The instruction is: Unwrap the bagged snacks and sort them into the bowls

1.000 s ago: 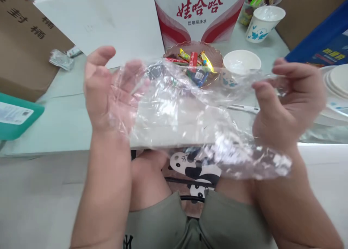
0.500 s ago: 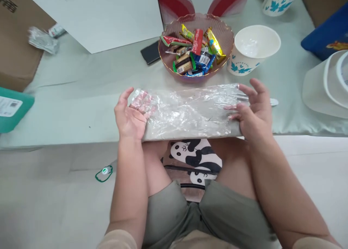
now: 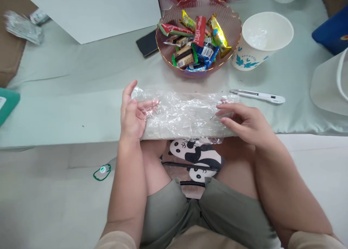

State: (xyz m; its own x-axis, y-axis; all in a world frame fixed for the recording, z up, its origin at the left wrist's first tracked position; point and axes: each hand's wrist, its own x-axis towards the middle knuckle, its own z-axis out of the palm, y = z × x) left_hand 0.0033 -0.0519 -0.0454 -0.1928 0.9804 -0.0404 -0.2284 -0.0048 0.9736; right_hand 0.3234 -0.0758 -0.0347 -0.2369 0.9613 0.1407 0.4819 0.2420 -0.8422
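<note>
A crinkled sheet of clear plastic film (image 3: pixel 185 114) lies across the front edge of the table, and part of it hangs over that edge. My left hand (image 3: pixel 132 114) is at the film's left end. One of its fingers points up while others reach behind the film, and they are apart. At the right end, my right hand (image 3: pixel 246 122) has its fingers spread, with the tips touching or just over the film. A white utility knife (image 3: pixel 261 96) lies on the table just beyond my right hand.
Wrapped snacks fill a pink glass bowl (image 3: pixel 163 49) at the back. Beside it stand a paper cup (image 3: pixel 268 33) and a black phone (image 3: pixel 147 44). A white box (image 3: pixel 103 13) is behind, a white plastic container (image 3: pixel 327 84) at right, and a green container (image 3: pixel 8 105) at left.
My right hand has moved left and drawn in, so the film is slacker and more crumpled, and the knife is uncovered. My left-hand fingers have shifted. The view has tilted slightly down.
</note>
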